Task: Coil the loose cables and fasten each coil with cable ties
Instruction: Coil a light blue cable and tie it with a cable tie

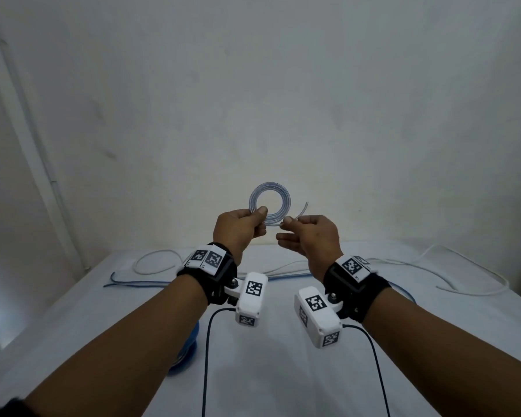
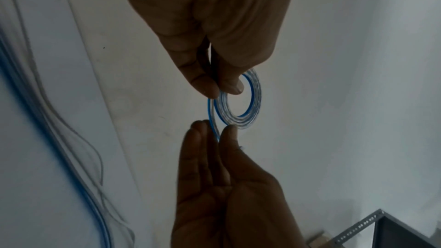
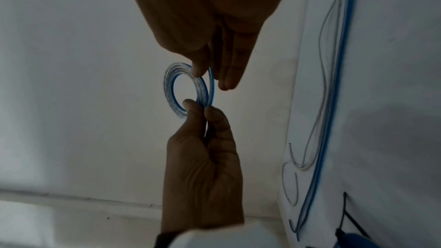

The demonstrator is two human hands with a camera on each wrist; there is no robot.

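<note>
Coil above table, loose cables beyond wrists

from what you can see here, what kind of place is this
Probably a plain indoor work or recording corner, not a fitted workshop: a bare whitish wall, a table under a white cloth with loose cables on it, and perforated metal shelving at one edge.

A round blue object near the white table's left edge is mostly hidden behind the left forearm; it cannot be identified.
</note>
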